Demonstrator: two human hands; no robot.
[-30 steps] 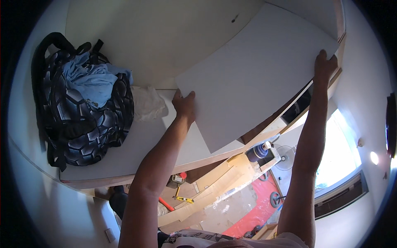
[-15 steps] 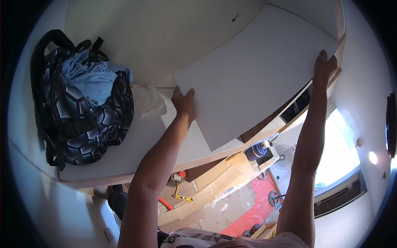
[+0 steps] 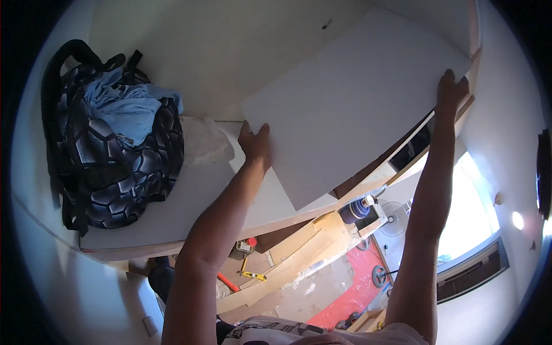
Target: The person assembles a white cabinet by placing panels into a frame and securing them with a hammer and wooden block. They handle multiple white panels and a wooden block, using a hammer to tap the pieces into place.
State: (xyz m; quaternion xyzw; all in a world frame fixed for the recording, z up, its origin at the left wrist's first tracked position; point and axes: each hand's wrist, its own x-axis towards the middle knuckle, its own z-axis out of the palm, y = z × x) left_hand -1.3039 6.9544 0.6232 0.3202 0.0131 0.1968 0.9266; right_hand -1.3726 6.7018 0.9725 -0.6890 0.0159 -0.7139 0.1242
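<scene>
A large white sheet panel (image 3: 356, 109) spans the space between my two hands, tilted over an opening in the white shelf. My left hand (image 3: 255, 142) grips its left edge, thumb and a finger showing at the rim. At the far right corner my right hand (image 3: 452, 92) is closed on the panel's edge, beside the wooden frame. The fingers under the panel are hidden. Below its near edge, a dark gap in the shelf shows.
On the shelf (image 3: 144, 233) at left sits a black patterned backpack (image 3: 118, 190) with a light blue cloth (image 3: 123, 112) on top, beside a crumpled clear plastic bag (image 3: 204, 141). Far below are cardboard sheets (image 3: 305, 247), a yellow tool (image 3: 253, 276), a blue water bottle (image 3: 356, 211) and a fan (image 3: 395, 217).
Both hands keep their hold and the panel stays almost in place. The view shifts very slightly, and the panel looks a little darker.
</scene>
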